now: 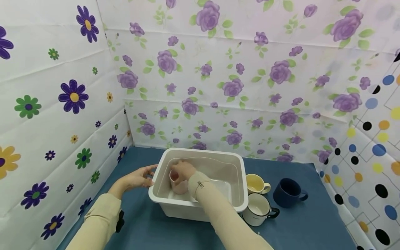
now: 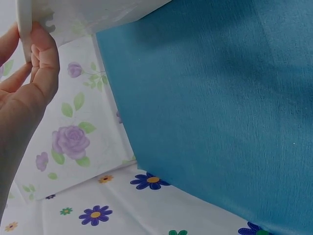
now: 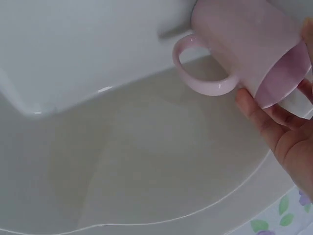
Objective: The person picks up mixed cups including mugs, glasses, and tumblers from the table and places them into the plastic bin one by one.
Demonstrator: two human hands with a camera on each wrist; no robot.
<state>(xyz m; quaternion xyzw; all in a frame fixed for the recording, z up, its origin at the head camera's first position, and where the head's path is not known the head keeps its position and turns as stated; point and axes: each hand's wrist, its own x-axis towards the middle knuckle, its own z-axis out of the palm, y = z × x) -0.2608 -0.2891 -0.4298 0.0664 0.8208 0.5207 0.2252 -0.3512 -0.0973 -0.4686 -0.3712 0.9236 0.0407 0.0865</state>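
Note:
A white rectangular plastic tub (image 1: 200,152) stands on the blue tabletop. Inside its left end, a pink mug (image 1: 179,187) is upright on the bottom, near the wall. My right hand (image 1: 185,170) reaches into the tub and grips the mug by its rim. The right wrist view shows the mug (image 3: 244,44) with its handle pointing away from the hand (image 3: 288,132). At the tub's left rim is my left hand (image 1: 139,177). In the left wrist view, this hand (image 2: 36,73) pinches the rim (image 2: 23,29) between thumb and fingers.
Right of the tub stand a yellow mug (image 1: 254,184), a white mug with black handle (image 1: 254,211) and a dark blue mug (image 1: 287,192). The yellow and white ones are close beside the tub. Patterned sheets (image 1: 218,86) line the back and both sides of the blue tabletop (image 1: 300,229).

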